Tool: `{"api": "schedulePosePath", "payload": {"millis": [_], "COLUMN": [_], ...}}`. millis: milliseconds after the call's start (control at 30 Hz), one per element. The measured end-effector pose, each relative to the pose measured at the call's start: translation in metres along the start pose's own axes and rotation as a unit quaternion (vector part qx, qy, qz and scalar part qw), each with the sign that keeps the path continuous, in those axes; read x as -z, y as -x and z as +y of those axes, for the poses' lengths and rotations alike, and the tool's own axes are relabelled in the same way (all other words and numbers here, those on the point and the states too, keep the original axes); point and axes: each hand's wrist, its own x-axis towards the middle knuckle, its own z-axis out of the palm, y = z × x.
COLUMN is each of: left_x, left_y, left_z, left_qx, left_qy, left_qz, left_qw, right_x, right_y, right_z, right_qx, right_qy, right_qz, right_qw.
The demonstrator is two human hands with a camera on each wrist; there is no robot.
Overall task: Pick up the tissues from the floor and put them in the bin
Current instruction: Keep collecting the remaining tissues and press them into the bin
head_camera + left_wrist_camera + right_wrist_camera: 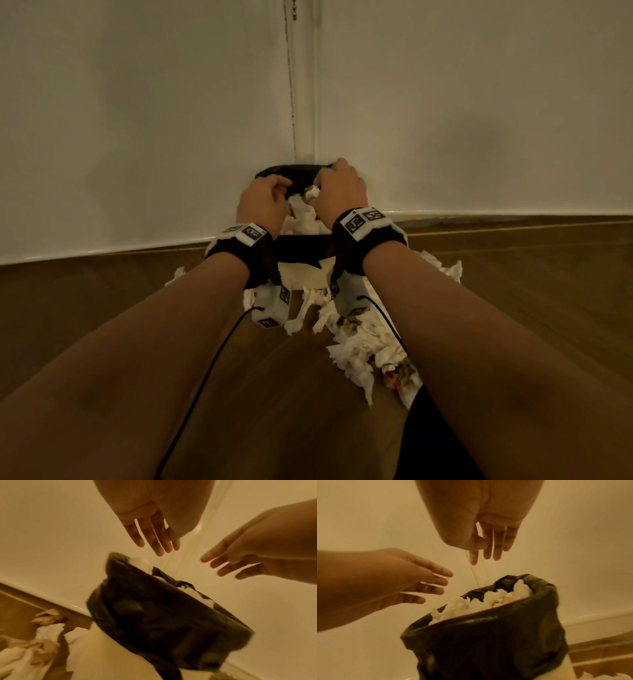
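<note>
Corner of white walls, wood floor (102, 325): both hands over the bin (301, 270), drop step.
Left hand (262, 202) and right hand (339, 192) hover just above the black liner (488, 642), fingers spread and holding nothing per the wrist views. Some tissues (481, 601) sit heaped inside at the rim; more tissues on floor (359, 349) lie below the right wrist, beside the bin. Next, likely: reach down, gather that pile, maybe press the heap down first.
</note>
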Motion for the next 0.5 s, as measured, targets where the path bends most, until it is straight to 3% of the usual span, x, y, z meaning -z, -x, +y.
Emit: {"api": "schedulePosePath", "payload": {"millis": [133,267,400,500], "left_x": [0.034,0.063,0.079,0.079], "left_y": [0.002,0.012,0.029,0.046], "left_z": [-0.04,-0.09,-0.14,-0.176], "left_qx": [0.035,0.076,0.128,0.176], "left_qy": [-0.027,-0.088,-0.162,-0.207], "left_qz": [0.058,0.052,-0.014,-0.117], "left_qw": [0.997,0.992,0.978,0.955], "right_x": [0.006,-0.012,-0.056,-0.101], "right_y": [0.008,0.023,0.04,0.05], "right_z": [-0.03,-0.073,-0.112,-0.12], "right_qx": [0.047,0.135,0.17,0.102], "right_qy": [-0.106,-0.126,-0.092,-0.089], "right_qz": [0.022,-0.041,-0.156,-0.284], "right_qw": [0.993,0.982,0.969,0.949]}}
